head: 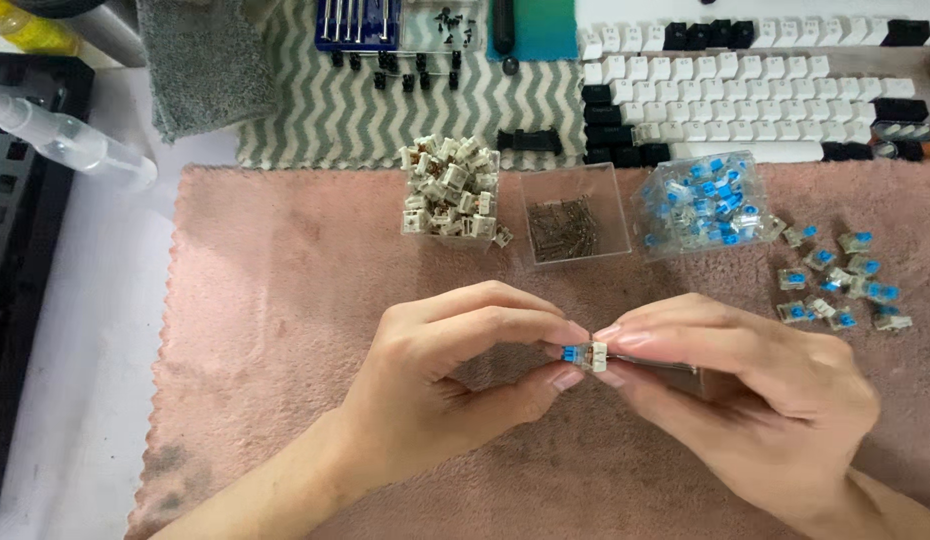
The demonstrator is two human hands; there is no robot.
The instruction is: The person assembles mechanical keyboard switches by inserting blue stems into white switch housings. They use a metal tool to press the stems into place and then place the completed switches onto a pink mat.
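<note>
left hand (455,370) pinches small blue-stemmed keyboard switch with pale housing (585,355) between thumb and fingertips, above the pink fuzzy cloth mat (285,300). right hand (745,390) closed on its other end; a thin metal tool (665,365) shows under those fingers, mostly hidden, type unclear. switch detail too small to read. behind: clear box of white switch housings (448,188), clear box of small metal springs (570,215), clear box of blue switches (700,203), loose blue switches (835,280) at right
</note>
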